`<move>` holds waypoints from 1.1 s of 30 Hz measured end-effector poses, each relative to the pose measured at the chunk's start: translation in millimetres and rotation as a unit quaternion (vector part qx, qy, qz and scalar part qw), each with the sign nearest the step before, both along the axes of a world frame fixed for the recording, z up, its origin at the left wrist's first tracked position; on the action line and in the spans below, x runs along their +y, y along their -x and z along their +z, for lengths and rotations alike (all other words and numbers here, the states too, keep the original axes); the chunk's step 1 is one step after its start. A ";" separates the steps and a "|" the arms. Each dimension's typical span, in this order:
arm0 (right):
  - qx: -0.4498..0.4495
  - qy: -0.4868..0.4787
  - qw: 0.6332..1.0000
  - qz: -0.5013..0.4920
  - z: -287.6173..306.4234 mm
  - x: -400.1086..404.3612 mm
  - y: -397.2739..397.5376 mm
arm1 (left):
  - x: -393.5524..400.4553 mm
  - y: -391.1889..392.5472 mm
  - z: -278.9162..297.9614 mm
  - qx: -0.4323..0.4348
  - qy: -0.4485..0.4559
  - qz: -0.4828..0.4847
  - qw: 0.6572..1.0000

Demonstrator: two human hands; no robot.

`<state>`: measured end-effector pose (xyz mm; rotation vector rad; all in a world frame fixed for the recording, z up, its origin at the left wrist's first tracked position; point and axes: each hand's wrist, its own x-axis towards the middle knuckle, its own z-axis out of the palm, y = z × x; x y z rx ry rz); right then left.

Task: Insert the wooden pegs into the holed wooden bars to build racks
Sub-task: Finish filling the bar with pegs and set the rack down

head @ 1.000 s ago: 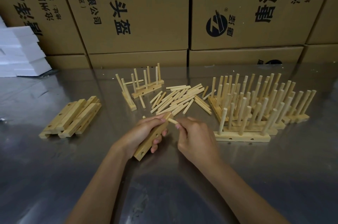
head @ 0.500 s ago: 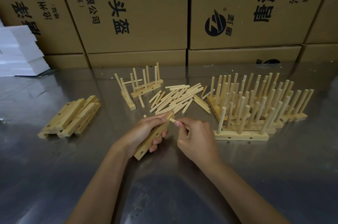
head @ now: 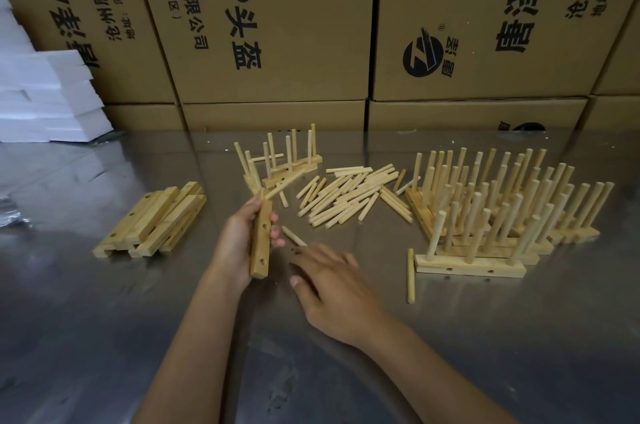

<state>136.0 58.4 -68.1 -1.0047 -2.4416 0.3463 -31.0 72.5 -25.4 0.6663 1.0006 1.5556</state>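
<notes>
The left hand (head: 239, 236) held a bar (head: 261, 238) pointing away, and the blurry right hand (head: 332, 288), maybe loosely open, was nearer the short peg (head: 294, 236) lying slanted between them.

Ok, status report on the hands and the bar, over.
Left hand grips holed bar, no pegs in. Right hand blurred, peg at fingertips. Nothing in the way.

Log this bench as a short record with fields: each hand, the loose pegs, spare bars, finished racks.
left hand: grips a holed bar, one peg in its far end
right hand: blurred, over the table, by a loose peg
peg pile: centre of table
spare bars: stacked, left
finished racks: clustered, right
stray peg: beside nearest rack
</notes>
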 end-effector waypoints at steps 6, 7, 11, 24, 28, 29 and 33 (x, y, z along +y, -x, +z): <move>0.046 -0.034 0.992 -0.111 -0.1 3.6 -14.7 | 1.4 -4.4 -0.4 -0.003 0.026 0.008 1.000; 0.029 -0.034 0.992 -0.117 0.0 3.8 -14.7 | 1.2 -6.8 0.3 -0.002 0.030 0.004 1.000; 0.034 -0.032 0.989 -0.138 5.6 1.9 -11.7 | 0.2 -16.2 2.4 -0.002 0.044 -0.006 0.999; 0.129 -0.050 0.986 -0.097 22.8 0.8 -25.1 | 2.4 -41.4 -9.8 0.115 -0.001 -0.087 0.990; 0.111 -0.052 0.989 -0.084 27.0 4.1 -29.5 | 5.9 -47.3 -18.3 0.091 0.025 -0.073 0.993; 0.108 -0.050 0.989 -0.083 27.4 5.0 -30.2 | 6.4 -49.4 -19.6 0.083 0.029 -0.065 0.994; 0.109 -0.037 0.990 -0.076 28.9 6.2 -30.0 | 9.1 -53.2 -23.6 0.082 0.023 -0.041 0.996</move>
